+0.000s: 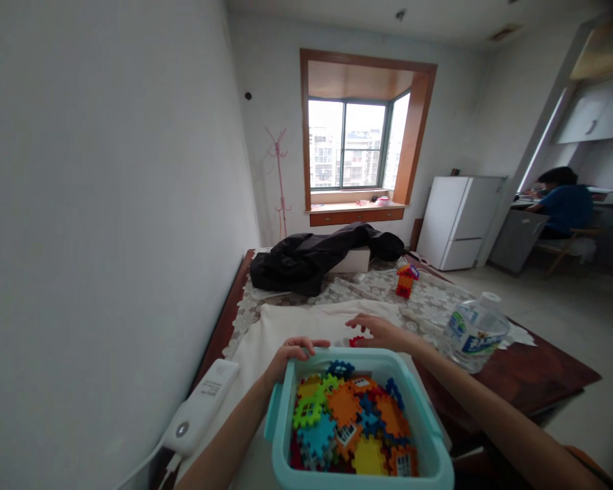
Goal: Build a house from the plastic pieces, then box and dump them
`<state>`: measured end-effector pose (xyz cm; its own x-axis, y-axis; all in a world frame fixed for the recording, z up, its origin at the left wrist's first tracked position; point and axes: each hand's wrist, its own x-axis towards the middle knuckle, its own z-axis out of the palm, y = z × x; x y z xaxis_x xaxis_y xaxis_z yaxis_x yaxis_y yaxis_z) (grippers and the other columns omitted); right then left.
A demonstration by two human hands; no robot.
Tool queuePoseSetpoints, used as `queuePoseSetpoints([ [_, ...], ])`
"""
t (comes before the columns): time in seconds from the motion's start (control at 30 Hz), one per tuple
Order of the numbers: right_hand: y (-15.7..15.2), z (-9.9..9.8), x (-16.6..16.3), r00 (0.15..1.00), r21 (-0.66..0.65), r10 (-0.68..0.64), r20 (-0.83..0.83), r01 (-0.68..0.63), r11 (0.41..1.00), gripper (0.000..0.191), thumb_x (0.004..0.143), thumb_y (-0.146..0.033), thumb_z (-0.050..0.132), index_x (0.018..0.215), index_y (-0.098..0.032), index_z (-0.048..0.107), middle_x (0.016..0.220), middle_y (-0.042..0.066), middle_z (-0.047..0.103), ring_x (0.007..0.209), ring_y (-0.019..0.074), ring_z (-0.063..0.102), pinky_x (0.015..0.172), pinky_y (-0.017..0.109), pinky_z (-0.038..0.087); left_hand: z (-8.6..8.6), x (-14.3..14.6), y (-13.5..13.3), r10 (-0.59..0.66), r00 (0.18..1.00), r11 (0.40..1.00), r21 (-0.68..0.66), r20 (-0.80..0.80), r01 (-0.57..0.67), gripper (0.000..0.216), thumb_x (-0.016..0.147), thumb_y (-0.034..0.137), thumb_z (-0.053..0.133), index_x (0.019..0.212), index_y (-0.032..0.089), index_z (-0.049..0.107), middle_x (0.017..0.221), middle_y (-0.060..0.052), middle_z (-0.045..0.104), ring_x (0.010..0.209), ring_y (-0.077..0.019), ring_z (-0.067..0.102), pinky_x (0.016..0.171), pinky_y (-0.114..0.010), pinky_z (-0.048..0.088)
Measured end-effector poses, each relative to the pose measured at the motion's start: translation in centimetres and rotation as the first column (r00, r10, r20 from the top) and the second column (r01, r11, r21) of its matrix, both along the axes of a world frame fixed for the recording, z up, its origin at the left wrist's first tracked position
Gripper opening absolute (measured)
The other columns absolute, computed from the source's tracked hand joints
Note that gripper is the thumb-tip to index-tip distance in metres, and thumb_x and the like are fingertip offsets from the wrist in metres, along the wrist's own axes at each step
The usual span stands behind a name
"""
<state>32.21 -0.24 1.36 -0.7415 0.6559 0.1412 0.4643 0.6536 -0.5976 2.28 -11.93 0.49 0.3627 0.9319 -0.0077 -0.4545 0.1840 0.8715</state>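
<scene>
A light teal plastic bin (280,435) stands close in front of me, filled with interlocking plastic building pieces (345,403) in orange, yellow, green and blue. At its far left corner is my left hand (292,354), fingers reaching forward along the rim and apart; the rim hides part of them. Beyond the far rim, my right hand (381,332) hovers palm down with its fingers spread. Just below those fingers lies a red piece (356,341), partly hidden by the hand and the bin.
A small house of joined pieces (405,280) stands on the lace-covered table (332,294). A large clear bottle (476,333) is at the right, a white power strip (204,405) at the left. Black cloth (306,262) lies at the back. Another person (567,204) sits far right.
</scene>
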Motion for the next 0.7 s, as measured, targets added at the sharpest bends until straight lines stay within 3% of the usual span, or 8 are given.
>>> queuePoseSetpoints([
  [0.1, 1.3, -3.5, 0.1, 0.984, 0.049, -0.013, 0.18, 0.004, 0.999, 0.034, 0.087, -0.03, 0.073, 0.12, -0.024, 0.079, 0.124, 0.012, 0.076, 0.115, 0.0319, 0.071, 0.105, 0.045, 0.054, -0.1, -0.2, 0.3, 0.007, 1.0, 1.0, 0.002, -0.019, -0.007, 0.021, 0.057, 0.012, 0.063, 0.069, 0.016, 0.08, 0.117, -0.014, 0.084, 0.113, -0.0366, 0.072, 0.092, -0.04, 0.053],
  [0.23, 1.6, -4.7, 0.3, 0.997, 0.061, -0.014, 0.076, 0.01, 0.998, 0.029, 0.084, -0.036, 0.076, 0.111, -0.023, 0.076, 0.114, 0.008, 0.074, 0.103, 0.0262, 0.071, 0.094, 0.037, 0.057, -0.3, -0.4, 0.6, 0.023, 0.999, 1.0, -0.012, -0.023, -0.023, 0.019, 0.06, 0.012, 0.064, 0.068, 0.017, 0.08, 0.118, -0.013, 0.084, 0.113, -0.035, 0.072, 0.093, -0.04, 0.052],
  [0.37, 1.7, -2.5, 0.8, 0.97, -0.016, -0.08, -0.23, 0.078, 0.997, 0.027, 0.089, -0.045, 0.074, 0.099, -0.021, 0.067, 0.091, 0.003, 0.07, 0.079, 0.0197, 0.066, 0.076, 0.034, 0.057, -0.3, -0.4, 0.9, 0.05, 0.998, 0.996, -0.074, -0.022, -0.052, 0.013, 0.062, 0.014, 0.066, 0.067, 0.017, 0.078, 0.116, -0.012, 0.085, 0.112, -0.0348, 0.072, 0.097, -0.041, 0.051],
  [0.47, 1.5, 0.4, 0.8, 0.798, -0.203, -0.19, -0.572, 0.086, 0.975, 0.041, 0.089, -0.053, 0.078, 0.111, -0.022, 0.063, 0.092, 0.001, 0.067, 0.071, 0.0154, 0.063, 0.065, 0.029, 0.055, -0.1, -0.4, 1.0, 0.046, 0.999, 0.99, -0.13, -0.003, -0.046, 0.013, 0.064, 0.014, 0.067, 0.069, 0.018, 0.077, 0.118, -0.011, 0.084, 0.115, -0.0348, 0.072, 0.103, -0.043, 0.049],
  [0.53, 1.0, 2.4, 0.8, 0.691, -0.267, -0.204, -0.693, 0.016, 0.963, 0.047, 0.086, -0.057, 0.083, 0.113, -0.023, 0.063, 0.095, 0.001, 0.068, 0.072, 0.0151, 0.065, 0.065, 0.029, 0.056, -0.1, -0.4, 1.0, 0.038, 0.999, 0.986, -0.162, 0.013, -0.035, 0.013, 0.065, 0.013, 0.067, 0.071, 0.018, 0.077, 0.123, -0.011, 0.083, 0.122, -0.0356, 0.069, 0.109, -0.045, 0.047],
  [0.63, 0.3, 4.5, 0.8, 0.728, -0.243, -0.049, -0.684, -0.164, 0.956, 0.047, 0.091, -0.063, 0.077, 0.111, -0.021, 0.07, 0.095, 0.006, 0.074, 0.083, 0.0194, 0.07, 0.077, 0.034, 0.06, -0.2, -0.4, 1.1, 0.044, 0.998, 0.979, -0.2, 0.037, -0.035, 0.013, 0.068, 0.014, 0.068, 0.075, 0.018, 0.078, 0.128, -0.01, 0.081, 0.126, -0.0366, 0.068, 0.113, -0.047, 0.045],
  [0.7, 0.2, 4.8, 0.9, 0.794, -0.221, 0.026, -0.607, -0.2, 0.955, 0.049, 0.098, -0.065, 0.067, 0.112, -0.019, 0.074, 0.095, 0.008, 0.077, 0.089, 0.022, 0.072, 0.085, 0.038, 0.06, -0.3, -0.5, 1.1, 0.05, 0.998, 0.977, -0.21, 0.044, -0.039, 0.013, 0.069, 0.015, 0.068, 0.076, 0.018, 0.079, 0.126, -0.009, 0.082, 0.122, -0.0357, 0.07, 0.113, -0.048, 0.045],
])
